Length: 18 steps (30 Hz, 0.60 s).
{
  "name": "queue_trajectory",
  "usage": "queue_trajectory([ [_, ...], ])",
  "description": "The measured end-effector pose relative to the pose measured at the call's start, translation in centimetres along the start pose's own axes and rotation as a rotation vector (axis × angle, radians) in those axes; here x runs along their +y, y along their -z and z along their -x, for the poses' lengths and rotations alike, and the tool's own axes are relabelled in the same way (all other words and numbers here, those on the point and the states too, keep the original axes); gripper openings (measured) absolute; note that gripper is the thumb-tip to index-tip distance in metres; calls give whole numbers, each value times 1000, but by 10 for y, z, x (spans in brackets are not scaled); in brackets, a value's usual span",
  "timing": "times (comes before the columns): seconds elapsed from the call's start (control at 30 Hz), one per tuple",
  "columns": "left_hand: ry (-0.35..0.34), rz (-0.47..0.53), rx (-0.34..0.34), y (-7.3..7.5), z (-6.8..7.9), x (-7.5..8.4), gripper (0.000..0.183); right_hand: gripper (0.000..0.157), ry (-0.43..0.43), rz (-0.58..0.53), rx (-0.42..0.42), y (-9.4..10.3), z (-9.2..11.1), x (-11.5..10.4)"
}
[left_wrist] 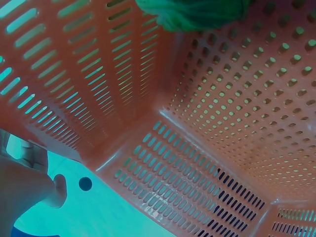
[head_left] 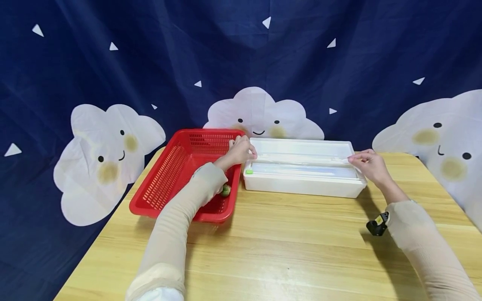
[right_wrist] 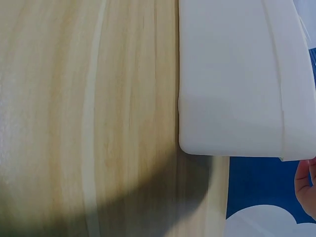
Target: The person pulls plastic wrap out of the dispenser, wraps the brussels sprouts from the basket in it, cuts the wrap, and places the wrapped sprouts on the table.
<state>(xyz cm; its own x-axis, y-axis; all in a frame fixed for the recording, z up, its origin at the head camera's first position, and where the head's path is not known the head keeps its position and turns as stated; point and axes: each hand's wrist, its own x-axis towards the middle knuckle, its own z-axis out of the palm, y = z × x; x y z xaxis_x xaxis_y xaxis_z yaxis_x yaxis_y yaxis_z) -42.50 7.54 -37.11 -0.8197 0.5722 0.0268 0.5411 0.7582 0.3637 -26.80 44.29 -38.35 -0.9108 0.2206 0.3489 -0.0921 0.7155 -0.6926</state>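
Note:
A long white cling film dispenser [head_left: 301, 185] stands on the table, with a small green piece [head_left: 249, 172] at its left end. Across its top runs a strip of clear film [head_left: 301, 160], hard to make out. My left hand [head_left: 242, 150] pinches the film's left end, above the right rim of a red basket [head_left: 211, 217]. At the dispenser's right end, my right hand [head_left: 370, 166] pinches the other corner between thumb and finger. Inside the basket lies a small green leafy vegetable [head_left: 225, 191], partly hidden by the left sleeve; the left wrist view shows its leafy side [left_wrist: 197, 12].
The basket stands close against the dispenser's left end. The wooden table [head_left: 286, 242] extends in front of both. Behind them hangs a dark blue curtain [head_left: 233, 50] with white clouds. A black camera [head_left: 378, 224] sits at the right wrist.

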Motion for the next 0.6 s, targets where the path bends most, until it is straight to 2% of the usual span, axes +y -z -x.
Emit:
queue_trajectory([
  [0.43, -17, -42, 30, 6, 0, 1, 11, 33, -6, 33, -46, 9, -7, -4],
  [0.6, -27, -41, 47, 8, 0, -1, 11, 31, 28, 47, -37, 13, -9, -5],
])
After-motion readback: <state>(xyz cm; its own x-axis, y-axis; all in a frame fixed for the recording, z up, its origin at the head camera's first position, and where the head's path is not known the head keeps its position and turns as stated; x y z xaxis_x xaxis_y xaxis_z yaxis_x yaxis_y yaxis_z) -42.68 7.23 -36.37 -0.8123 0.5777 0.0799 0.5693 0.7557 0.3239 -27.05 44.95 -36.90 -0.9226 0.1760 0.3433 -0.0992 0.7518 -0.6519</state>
